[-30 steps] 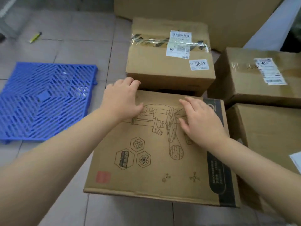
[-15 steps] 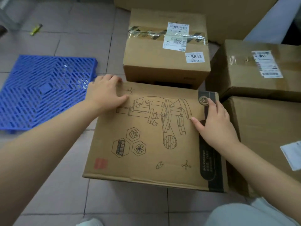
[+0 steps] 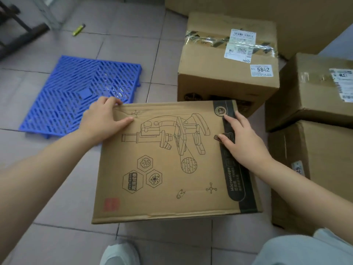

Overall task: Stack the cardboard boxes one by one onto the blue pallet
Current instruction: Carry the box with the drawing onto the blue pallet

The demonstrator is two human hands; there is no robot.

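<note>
Head view: I see the microscope box (image 3: 172, 161) in front of me on the tiled floor (image 3: 57, 217), printed face up, both my hands on it
Left grip: my left hand (image 3: 104, 119) wraps the far left corner of the box, fingers curled over the edge, thumb flat on the top face; it holds that corner
Right grip: my right hand (image 3: 242, 142) lies on the black strip along the right side, fingers spread and flat, pressing and not closed around anything
What changed: a second ago both hands sat near the middle of the top face; since then they have spread out to the two sides, and the box has come a little towards me
What that means: I judge this is the setting of the hold before the lift, so the first box is not yet off the floor
Blue pallet (image 3: 80, 94): lies flat on the floor to the left of the box, just beyond my left hand, nothing stacked on it
Other boxes: the taped box (image 3: 227, 66) marked 5842 stands behind, and two more boxes (image 3: 315, 111) are piled at the right, all waiting
Next: my right hand needs a hold under or around the right edge before I swing the box left
</note>
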